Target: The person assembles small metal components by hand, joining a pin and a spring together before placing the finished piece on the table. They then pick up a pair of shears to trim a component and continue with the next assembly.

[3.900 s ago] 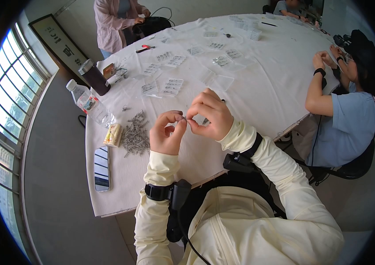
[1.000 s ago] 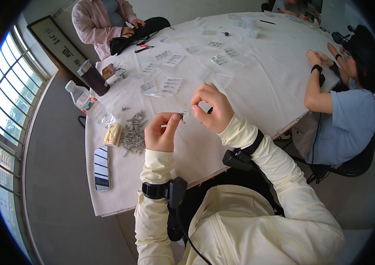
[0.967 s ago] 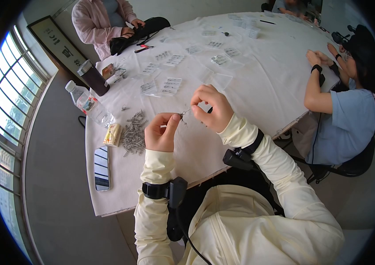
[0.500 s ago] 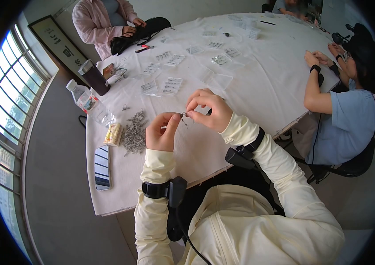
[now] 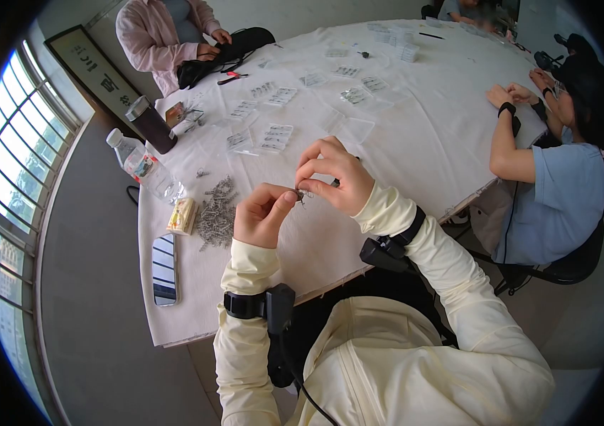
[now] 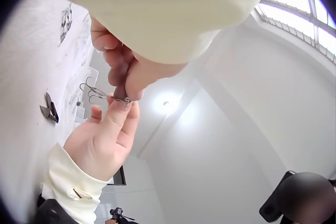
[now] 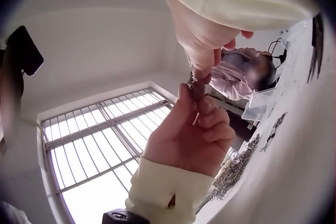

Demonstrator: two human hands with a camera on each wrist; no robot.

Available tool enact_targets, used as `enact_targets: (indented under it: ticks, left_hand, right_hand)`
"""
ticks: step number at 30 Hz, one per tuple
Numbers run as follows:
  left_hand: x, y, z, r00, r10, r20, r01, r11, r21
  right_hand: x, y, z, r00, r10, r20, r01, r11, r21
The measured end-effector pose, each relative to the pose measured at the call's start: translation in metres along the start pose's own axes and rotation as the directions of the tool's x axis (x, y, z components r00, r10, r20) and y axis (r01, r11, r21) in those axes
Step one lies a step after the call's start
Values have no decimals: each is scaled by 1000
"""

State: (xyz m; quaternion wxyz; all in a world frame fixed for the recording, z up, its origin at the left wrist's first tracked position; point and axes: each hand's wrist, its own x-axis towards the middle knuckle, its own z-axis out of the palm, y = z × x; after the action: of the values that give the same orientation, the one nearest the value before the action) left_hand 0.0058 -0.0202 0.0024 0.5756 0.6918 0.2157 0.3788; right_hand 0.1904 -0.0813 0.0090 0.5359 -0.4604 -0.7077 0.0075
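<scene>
Over the near part of the table, my left hand (image 5: 258,215) and right hand (image 5: 339,179) meet fingertip to fingertip. Between them are small dark metal fishing hooks (image 6: 90,91), with curved points sticking out past the fingers in the left wrist view. The left thumb and forefinger pinch the hooks' end. Thumb and forefinger of the right hand pinch a small metal piece (image 6: 127,100) at the same spot, largely hidden by the fingertips. A heap of tangled grey metal pieces (image 5: 218,220) lies left of my left hand.
A phone (image 5: 165,271), a small patterned packet (image 5: 182,216), a plastic bottle (image 5: 147,169) and a dark flask (image 5: 153,126) stand or lie at left. Clear boxes of hooks (image 5: 276,138), an open clear box (image 5: 354,130) and red-handled pliers (image 5: 232,77) lie beyond. Another person (image 5: 558,163) sits at right.
The right hand, held apart with a thin strand a second ago, has come in to the left fingertips. The left hand has shifted slightly right; the hooks now show less between the fingers.
</scene>
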Motion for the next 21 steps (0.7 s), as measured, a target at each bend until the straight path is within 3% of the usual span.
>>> enact_targets:
  ticks: [3,6,8,11,14,21]
  left_hand:
    - [1,-6,-1,997,56,44,-57,998,27]
    - [0,-2,4,1000,-9,14,9,1000,11]
    - [1,-1,8,997,-30,-72,30,1000,1]
    - [-2,-1,10,991,-6,-137,0,999,-40]
    - [-9,3,14,990,-21,-142,14,999,-51]
    - [-12,14,24,999,-17,-41,19,999,33]
  right_hand:
    - [0,3,0,999,-17,36,16,999,30]
    - [1,2,-2,999,5,36,-6,999,36]
    - [3,-3,-6,979,200,-24,-194,967,166]
    - [1,-1,-18,969,232,80,-239,966,97]
    - [4,-9,-22,991,56,119,-63,996,64]
    - [11,-9,-45,972,73,224,-92,993,77]
